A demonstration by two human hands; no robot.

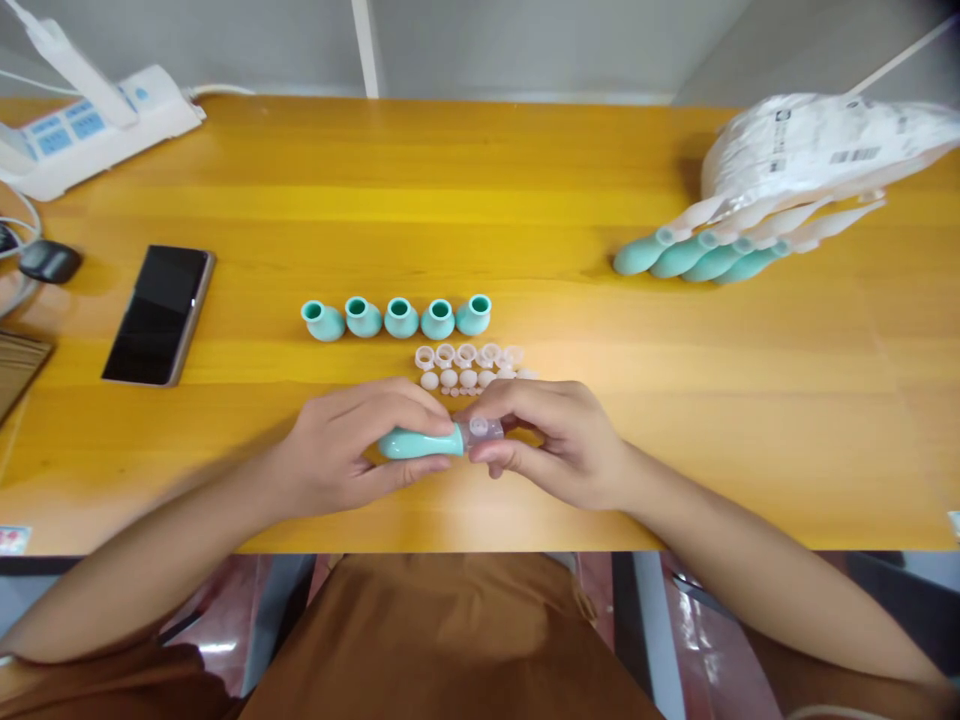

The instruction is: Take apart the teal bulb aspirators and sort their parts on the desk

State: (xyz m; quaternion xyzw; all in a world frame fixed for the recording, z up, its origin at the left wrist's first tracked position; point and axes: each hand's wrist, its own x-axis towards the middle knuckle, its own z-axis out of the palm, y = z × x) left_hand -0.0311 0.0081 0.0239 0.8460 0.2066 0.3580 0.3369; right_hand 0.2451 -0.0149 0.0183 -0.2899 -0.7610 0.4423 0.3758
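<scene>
My left hand (375, 440) is closed around a glossy turquoise squeeze bulb (420, 444), which lies sideways with its mouth to the right. My right hand (559, 440) pinches a clear plastic fitting (480, 430) at that mouth; whether it is seated inside cannot be made out. Just beyond my hands are a row of clear plastic rings (466, 355), a row of small whitish balls (448, 379) and tiny pinkish pieces (454, 392), partly covered by my right hand. Farther back, several turquoise bulbs (401, 318) stand with their open mouths up.
Several turquoise bulbs with translucent nozzles (697, 255) lie at the right, against a white plastic bag (810, 150). A dark phone (157, 315) lies on the left of the wooden table (570, 320). Behind it are a power strip (105, 130) and a black plug (50, 262).
</scene>
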